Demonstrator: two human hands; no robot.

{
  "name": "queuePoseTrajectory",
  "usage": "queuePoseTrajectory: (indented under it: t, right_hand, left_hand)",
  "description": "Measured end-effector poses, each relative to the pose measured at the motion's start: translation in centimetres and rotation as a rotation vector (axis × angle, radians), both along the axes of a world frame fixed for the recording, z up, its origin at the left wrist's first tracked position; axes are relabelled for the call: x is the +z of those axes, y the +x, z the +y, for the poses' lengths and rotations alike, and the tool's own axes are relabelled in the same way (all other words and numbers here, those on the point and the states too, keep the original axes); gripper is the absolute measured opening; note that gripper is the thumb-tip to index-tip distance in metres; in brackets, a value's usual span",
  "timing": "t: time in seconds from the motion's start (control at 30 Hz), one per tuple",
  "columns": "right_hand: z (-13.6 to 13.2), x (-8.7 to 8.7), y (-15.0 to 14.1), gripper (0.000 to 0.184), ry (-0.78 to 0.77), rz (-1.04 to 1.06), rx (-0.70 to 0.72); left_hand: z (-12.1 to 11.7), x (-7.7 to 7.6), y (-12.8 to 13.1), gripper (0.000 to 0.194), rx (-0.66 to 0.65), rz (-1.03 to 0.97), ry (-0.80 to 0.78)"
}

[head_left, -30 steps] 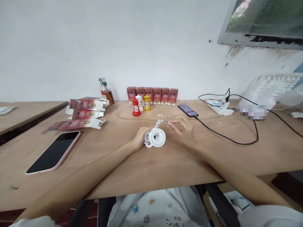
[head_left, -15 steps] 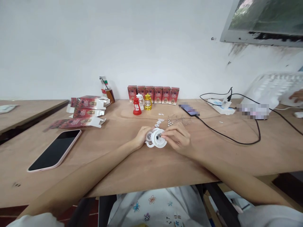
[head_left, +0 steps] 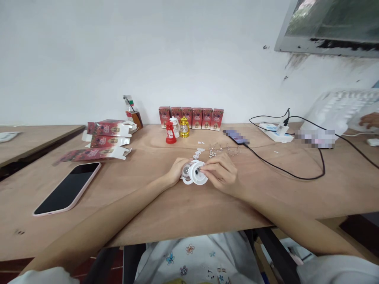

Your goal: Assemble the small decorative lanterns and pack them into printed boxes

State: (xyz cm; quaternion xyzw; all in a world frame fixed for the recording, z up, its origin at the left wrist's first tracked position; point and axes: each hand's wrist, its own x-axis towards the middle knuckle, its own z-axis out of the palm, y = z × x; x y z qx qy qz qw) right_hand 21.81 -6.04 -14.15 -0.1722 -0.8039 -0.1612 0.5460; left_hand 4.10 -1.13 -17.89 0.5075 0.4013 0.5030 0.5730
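My left hand [head_left: 177, 170] is closed around a small white toy lantern [head_left: 186, 172] with a clear globe, tipped so that its round base [head_left: 200, 181] faces me. At the opening in the base, the thumb and fingertips of my right hand [head_left: 223, 172] pinch a tiny shiny piece; its kind is too small to make out. Just beyond the hands lie several small white tabs [head_left: 197, 153], round silver button cells [head_left: 212, 154] and thin bent wires [head_left: 233, 149]. A red lantern [head_left: 170, 133], another white lantern [head_left: 175, 125] and a gold lantern [head_left: 184, 128] stand farther back.
Several red boxes [head_left: 197, 118] line the wall. Flattened cartons [head_left: 103, 153] and a pink-cased phone [head_left: 69, 187] lie left, a bottle [head_left: 134, 116] behind. At right are a phone [head_left: 235, 136] on a black cable [head_left: 284, 176], a power strip [head_left: 274, 132] and another person's hand [head_left: 370, 120].
The view has shifted very slightly. Both hands keep their places on the lantern, and my right fingertips stay at its base, perhaps a touch farther left.
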Motion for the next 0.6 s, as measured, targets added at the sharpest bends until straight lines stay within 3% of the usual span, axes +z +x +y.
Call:
queuePoseTrajectory:
  t: [0.4,0.6]
  right_hand:
    - [0.5,-0.6,0.5,0.027,0.229,-0.182,-0.068]
    - [0.8,-1.2,0.3,0.04,0.216,-0.213,-0.107]
  left_hand:
    - [-0.2,0.5,0.0,0.022,0.017,-0.022,-0.007]
    - [-0.5,0.8,0.0,0.02,0.046,-0.037,-0.025]
